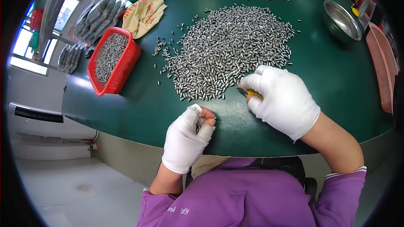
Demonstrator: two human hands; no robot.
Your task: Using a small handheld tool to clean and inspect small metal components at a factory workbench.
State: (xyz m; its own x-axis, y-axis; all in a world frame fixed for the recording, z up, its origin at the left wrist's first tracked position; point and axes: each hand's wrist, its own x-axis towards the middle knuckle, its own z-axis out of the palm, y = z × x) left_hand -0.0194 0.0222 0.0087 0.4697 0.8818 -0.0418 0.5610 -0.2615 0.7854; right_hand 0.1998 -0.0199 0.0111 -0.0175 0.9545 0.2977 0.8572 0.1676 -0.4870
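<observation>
— Pinching something tiny, is the left hand (185, 139)?

— It is looking that way. The bare thumb and forefinger tips are poking out of the cut-off white glove and closing narrowly on one of the small metal pins (209, 120), holding it just above the green table (139, 109), near the front edge. Bare tips are probably giving a better feel on such a small piece.

— And the right hand (283, 101)?

— It is wearing a full white glove and curling its fingers tightly around a slim yellow-handled tool (254, 94), with the tip pointing toward the near edge of the pile of pins (229, 50). It is resting on the table, likely for steadiness.

— Where is the pile lying?

— It is spreading across the middle of the table, just beyond both hands, so each pin is staying within easy reach.

— Anything else being kept close?

— A red basket (113, 61) is sitting well to the left, holding more of the same pins, apart from the loose heap. A steel bowl (341, 21) is standing empty at the far right, and yellow cloth gloves (144, 14) are lying behind the basket.
</observation>
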